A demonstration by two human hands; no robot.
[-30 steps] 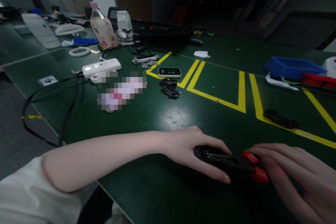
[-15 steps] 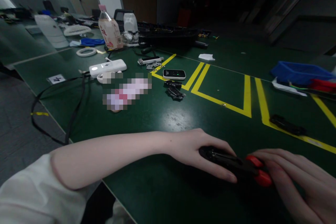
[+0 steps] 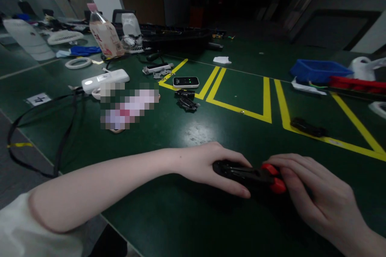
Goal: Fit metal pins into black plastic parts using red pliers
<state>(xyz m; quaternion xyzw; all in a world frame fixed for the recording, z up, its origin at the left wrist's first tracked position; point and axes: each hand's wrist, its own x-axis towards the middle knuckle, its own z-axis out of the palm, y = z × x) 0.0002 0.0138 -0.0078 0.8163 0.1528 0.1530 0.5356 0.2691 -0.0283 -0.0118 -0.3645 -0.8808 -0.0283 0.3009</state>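
Workshop with yellow-taped green bench (image 3: 157,134)

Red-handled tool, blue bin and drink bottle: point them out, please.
Red-handled tool (image 3: 249,174), head view: its dark body.
Blue bin (image 3: 313,76), head view: front wall.
Drink bottle (image 3: 105,37), head view: its side.

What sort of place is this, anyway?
Probably a workshop or assembly area, judging by the green tabletop marked off with yellow lines, the blue bin and the small black parts lying loose.
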